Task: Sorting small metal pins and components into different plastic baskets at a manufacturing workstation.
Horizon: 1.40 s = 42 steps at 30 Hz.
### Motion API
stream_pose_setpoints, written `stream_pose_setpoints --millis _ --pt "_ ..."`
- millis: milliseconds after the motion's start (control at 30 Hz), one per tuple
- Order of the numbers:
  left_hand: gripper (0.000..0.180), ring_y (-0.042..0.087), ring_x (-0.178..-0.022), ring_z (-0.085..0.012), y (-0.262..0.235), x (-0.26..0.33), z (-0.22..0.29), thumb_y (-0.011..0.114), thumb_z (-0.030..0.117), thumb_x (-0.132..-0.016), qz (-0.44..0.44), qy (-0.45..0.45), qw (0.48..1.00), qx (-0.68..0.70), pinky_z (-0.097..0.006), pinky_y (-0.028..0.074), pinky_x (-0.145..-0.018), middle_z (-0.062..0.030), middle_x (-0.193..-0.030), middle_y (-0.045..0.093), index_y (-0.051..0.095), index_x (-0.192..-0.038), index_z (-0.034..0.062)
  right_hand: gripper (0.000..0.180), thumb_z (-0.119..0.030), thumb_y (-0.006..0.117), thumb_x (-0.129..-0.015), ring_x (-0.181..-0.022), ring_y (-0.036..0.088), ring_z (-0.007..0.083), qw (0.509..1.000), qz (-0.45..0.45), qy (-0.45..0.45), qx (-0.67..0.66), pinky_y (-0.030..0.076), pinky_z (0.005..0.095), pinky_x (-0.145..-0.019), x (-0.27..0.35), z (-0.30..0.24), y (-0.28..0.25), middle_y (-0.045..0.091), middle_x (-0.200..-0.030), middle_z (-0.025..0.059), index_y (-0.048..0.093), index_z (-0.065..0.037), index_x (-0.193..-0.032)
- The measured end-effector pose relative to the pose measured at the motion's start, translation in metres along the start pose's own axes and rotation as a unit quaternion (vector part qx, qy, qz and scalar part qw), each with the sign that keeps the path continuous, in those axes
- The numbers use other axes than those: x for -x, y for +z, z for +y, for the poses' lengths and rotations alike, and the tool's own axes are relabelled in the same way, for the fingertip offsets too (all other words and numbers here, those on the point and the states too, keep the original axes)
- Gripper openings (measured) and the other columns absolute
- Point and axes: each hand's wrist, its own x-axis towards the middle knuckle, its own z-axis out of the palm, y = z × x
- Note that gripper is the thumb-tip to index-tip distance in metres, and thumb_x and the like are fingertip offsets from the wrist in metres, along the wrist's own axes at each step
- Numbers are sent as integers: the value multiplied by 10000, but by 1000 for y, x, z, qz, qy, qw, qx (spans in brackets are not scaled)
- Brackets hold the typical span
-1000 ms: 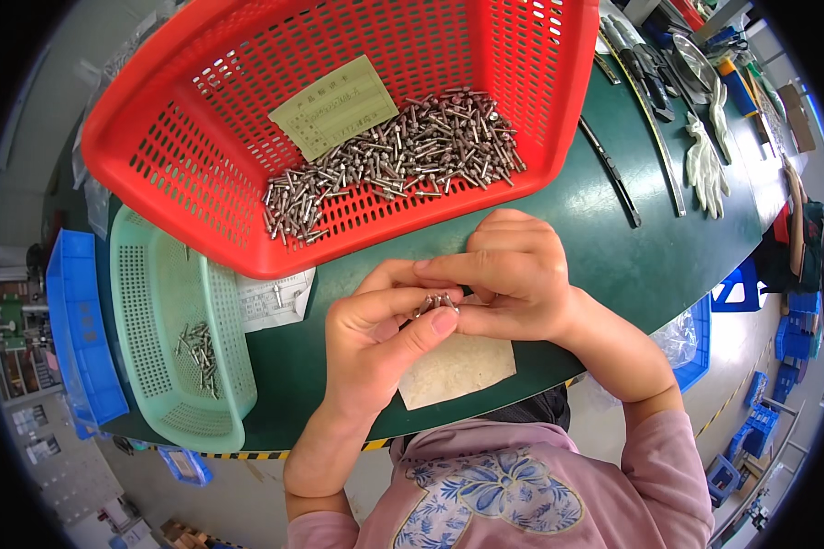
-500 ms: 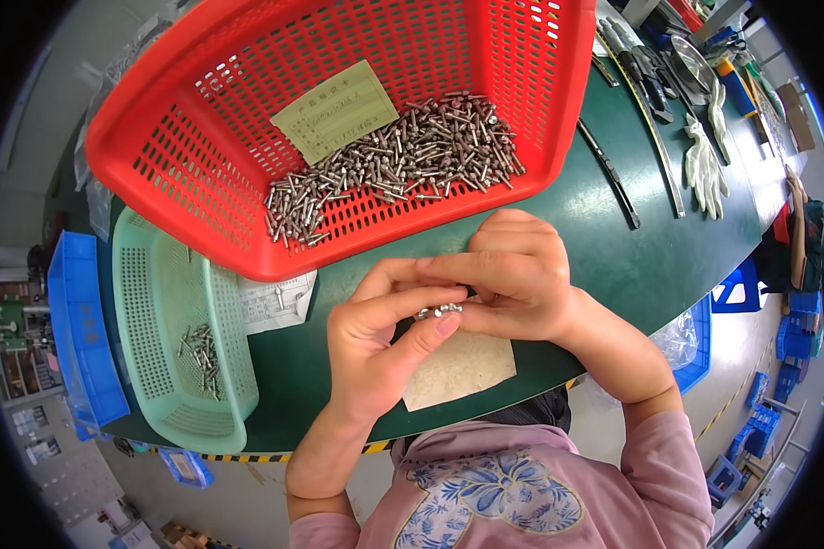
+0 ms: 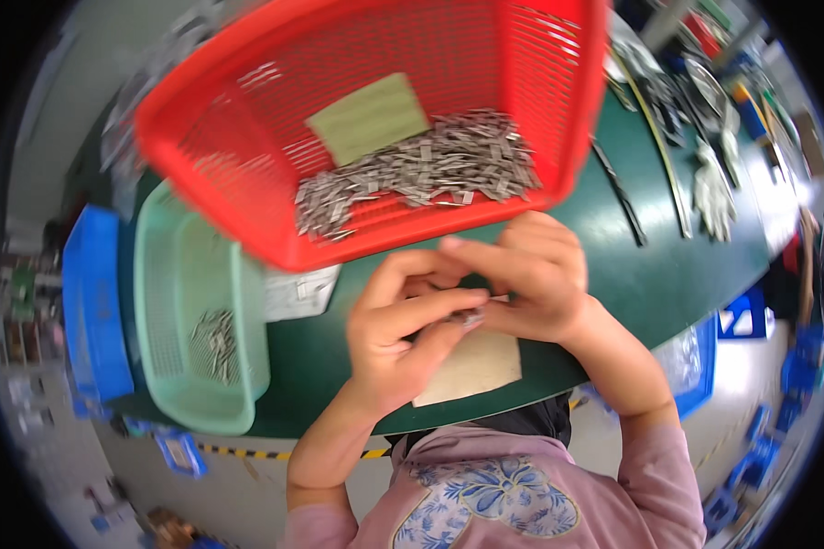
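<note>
Above the table's near edge, my two hands meet in front of my chest. Between thumb and fingers my left hand (image 3: 395, 334) is closed on a few small metal bolts (image 3: 471, 317), smeared by motion. My right hand (image 3: 542, 279) touches its fingertips to the left's, its fingers curled in a pinch; what lies in them is hidden. Beyond the hands leans a large red basket (image 3: 339, 252) with a heap of similar metal bolts (image 3: 421, 165) and a yellow-green card (image 3: 368, 119). Below the hands lies a beige sheet (image 3: 471, 371).
Left of the hands stands a pale green basket (image 3: 256, 366) with a small pile of bolts (image 3: 216, 343), beside a blue bin (image 3: 96, 302). A white paper (image 3: 302, 291) lies partly under the red basket. On the green table (image 3: 650, 274), white gloves (image 3: 712, 194) and tools lie at the right.
The view has shifted, so the baskets and table sit farther right and blur. My hands stay together at the bolts, and the right fingers have shifted slightly against the left.
</note>
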Motion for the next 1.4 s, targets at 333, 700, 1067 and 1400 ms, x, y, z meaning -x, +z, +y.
stream_pose_setpoints --millis 333,700,1067,1400 --pt "154 611 -834 -244 -131 51 54 705 61 -767 215 -160 846 -461 -312 480 -717 -113 -952 628 684 -899 -15 487 -34 751 -616 -470 456 151 999 -5 22 43 350 311 -485 5 -7 2 453 -541 -18 653 -52 -1092" --pt "202 591 -910 -284 -81 18 52 722 112 -756 137 -9 822 -552 -341 468 -783 -106 -969 614 674 -929 21 108 -95 696 -747 -492 494 268 995 -78 30 48 387 373 -512 13 2 2 489 -526 52 613 -82 -816" --pt "162 569 -878 -270 -26 -66 -21 723 53 -699 9 52 855 -516 -373 469 -771 -71 -874 589 694 -858 45 408 -84 686 -718 -650 573 279 984 -99 132 73 441 380 -607 11 -11 10 583 -797 77 593 -63 -1115" --pt "160 554 -844 -254 -21 -76 -33 727 68 -680 -78 112 834 -535 -382 452 -743 -56 -846 567 693 -835 56 140 -111 691 -675 -629 581 241 986 -79 118 91 442 363 -596 14 -9 13 545 -690 50 572 -76 -739"
